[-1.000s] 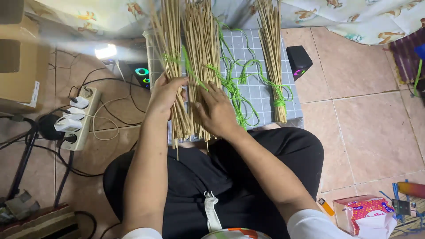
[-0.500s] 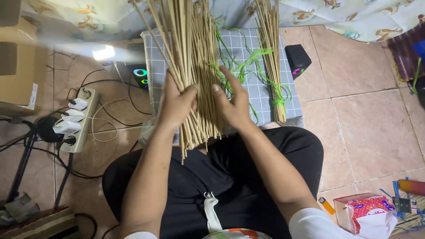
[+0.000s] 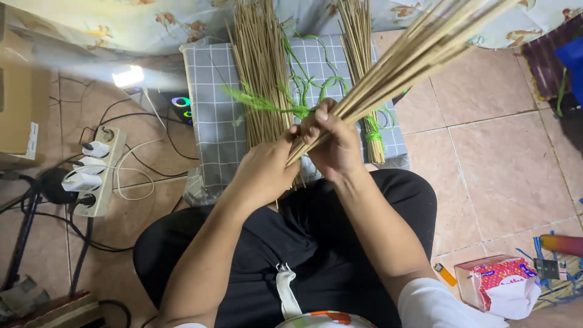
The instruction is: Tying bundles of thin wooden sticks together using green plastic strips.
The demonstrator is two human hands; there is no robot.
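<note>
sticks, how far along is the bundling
Done: one bundle lies on the checked cushion, tied with green string near its end. In hand: the left hand and right hand grip a lifted bunch of sticks, no tie visible on it. Left: a loose pile and spare green strings.

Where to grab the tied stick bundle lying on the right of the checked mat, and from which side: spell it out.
Grip the tied stick bundle just above its green string knot, where the sticks are cinched tight. Come from the right, over the tiled floor, fingers wrapping across the sticks; the left side is crowded by loose green strings and both hands.
</note>
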